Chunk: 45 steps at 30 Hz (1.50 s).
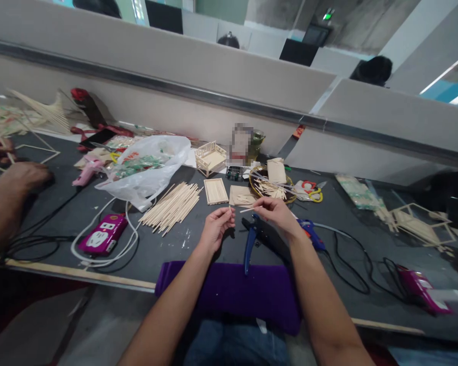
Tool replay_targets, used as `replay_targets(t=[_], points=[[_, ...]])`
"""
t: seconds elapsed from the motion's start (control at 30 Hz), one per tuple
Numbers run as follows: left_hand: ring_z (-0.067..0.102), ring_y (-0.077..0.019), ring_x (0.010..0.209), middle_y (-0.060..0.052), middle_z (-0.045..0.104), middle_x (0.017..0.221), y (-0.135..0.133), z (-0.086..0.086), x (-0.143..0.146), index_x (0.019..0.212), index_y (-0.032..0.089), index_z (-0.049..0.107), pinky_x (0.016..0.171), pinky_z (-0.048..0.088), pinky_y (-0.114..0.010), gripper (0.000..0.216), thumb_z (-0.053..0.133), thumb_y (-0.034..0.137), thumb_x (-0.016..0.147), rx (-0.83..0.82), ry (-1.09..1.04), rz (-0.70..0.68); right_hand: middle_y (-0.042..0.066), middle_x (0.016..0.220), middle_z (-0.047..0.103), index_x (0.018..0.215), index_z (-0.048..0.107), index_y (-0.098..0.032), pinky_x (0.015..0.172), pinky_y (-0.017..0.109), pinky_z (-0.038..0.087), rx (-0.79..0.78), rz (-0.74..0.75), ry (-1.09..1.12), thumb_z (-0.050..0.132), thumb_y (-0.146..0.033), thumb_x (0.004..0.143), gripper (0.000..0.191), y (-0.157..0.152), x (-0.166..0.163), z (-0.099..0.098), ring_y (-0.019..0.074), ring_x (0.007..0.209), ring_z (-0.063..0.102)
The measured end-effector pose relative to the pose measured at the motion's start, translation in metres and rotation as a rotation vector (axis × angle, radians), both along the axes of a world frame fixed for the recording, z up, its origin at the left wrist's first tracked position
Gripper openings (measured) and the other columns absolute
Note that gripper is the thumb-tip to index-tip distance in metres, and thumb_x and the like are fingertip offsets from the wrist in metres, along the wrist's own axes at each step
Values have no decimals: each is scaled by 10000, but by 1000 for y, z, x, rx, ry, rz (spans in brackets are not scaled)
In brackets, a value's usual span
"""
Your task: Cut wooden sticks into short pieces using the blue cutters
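Both hands meet near the middle of the desk (198, 244), each in a fine pinch. The right hand (274, 209) has its fingers shut narrowly around a thin short stick (246, 210), which points towards nine o'clock, at the left hand. The left hand (218, 227) also keeps its fingers narrow, on what looks like a smaller wooden piece (229, 208); little of it shows. A gap remains between the two.

Taking the hands as the centre of the dial, a spread bundle of sticks (171, 208) lies at nine o'clock, a small framed panel (216, 191) at ten and a railed wooden model (209, 158) at eleven. A round tray (251, 179) with short pieces sits at one o'clock, and scissors (315, 192) just above three. The blue-handled cutter (249, 248) rests at six, its handle reaching over the purple cloth (229, 292); the blue glue gun (312, 235) is at four, near the right forearm.

The step in hand seems to be handling or matching small pieces, as cutter and glue gun are both out of the grip. The next move appears to call for a light, steady pinch and careful lining-up of the stick's end, without bending it.
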<state>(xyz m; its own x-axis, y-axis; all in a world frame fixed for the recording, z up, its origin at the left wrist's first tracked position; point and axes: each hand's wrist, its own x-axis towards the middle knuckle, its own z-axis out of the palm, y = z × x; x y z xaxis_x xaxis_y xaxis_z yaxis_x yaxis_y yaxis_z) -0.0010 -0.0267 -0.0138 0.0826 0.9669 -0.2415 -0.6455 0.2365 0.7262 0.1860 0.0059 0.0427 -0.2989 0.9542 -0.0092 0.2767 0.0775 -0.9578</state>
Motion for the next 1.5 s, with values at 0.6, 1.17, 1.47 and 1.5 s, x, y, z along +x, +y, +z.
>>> replay_targets(t=[0.6,1.17,1.47,1.5], points=[[623,-125,523,-64,679,631,-6,4,4,736,95,697,483,498,-208,384,846,388,537,10,271,-216,-13,632,606,679,655,-167,436,200,298,-160,-73,280,735,-418,639,267,-22,-31,-33,69,477,413],[636,-133,526,-79,695,641,-6,5,3,762,97,712,507,504,-217,400,840,407,544,13,317,-271,-55,499,511,617,633,-153,376,181,272,-198,-110,339,763,-395,618,274,-18,-29,-42,47,410,371],[664,-143,670,-103,727,811,-9,7,0,964,103,721,633,542,-241,452,837,333,592,113,212,-325,-42,501,525,581,601,-144,363,156,274,-335,-170,532,811,-366,563,307,-17,-29,-39,41,434,406],[662,-138,654,-99,727,798,-8,6,0,944,101,724,623,540,-238,438,837,335,591,106,219,-318,-40,504,531,588,606,-143,364,156,278,-334,-167,541,811,-368,566,305,-17,-29,-39,42,436,410]])
